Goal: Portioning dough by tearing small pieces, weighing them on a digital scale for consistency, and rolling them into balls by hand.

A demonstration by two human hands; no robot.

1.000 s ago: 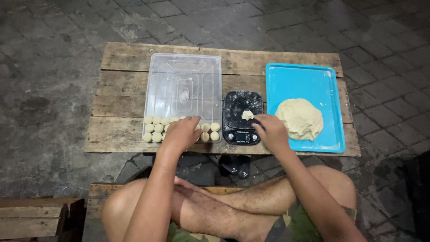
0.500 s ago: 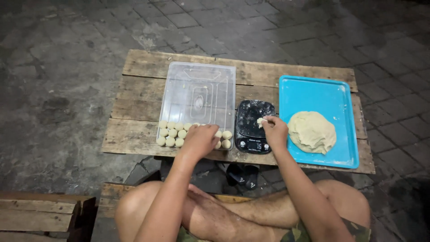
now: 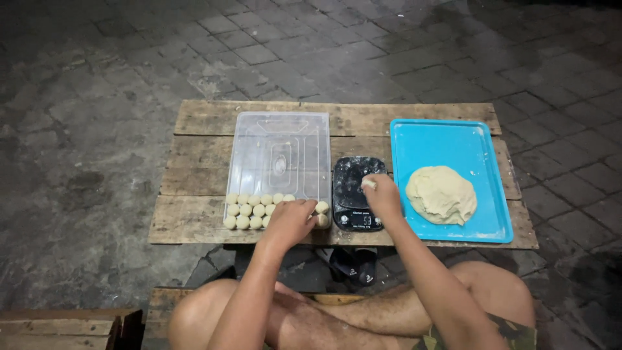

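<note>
Pale dough piece [image 3: 368, 184]: pinched in right hand's [image 3: 382, 196] fingertips, over the black digital kitchen scale [image 3: 357, 193].
Left hand [image 3: 290, 220]: fingers curled down among small round dough balls [image 3: 249, 210]; grip cannot be told.
Clear plastic tray [image 3: 280, 155]: holds balls along its near edge.
Blue tray [image 3: 453, 139]: right end of the wooden plank table [image 3: 194, 162], carrying the dough mound [image 3: 442, 194].

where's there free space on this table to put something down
Bare wood lies along the wooden table's left edge beside the clear tray, and along its far edge. The blue tray is bare behind the dough mass. It is crowded near the dough balls, scale and both hands.
</note>
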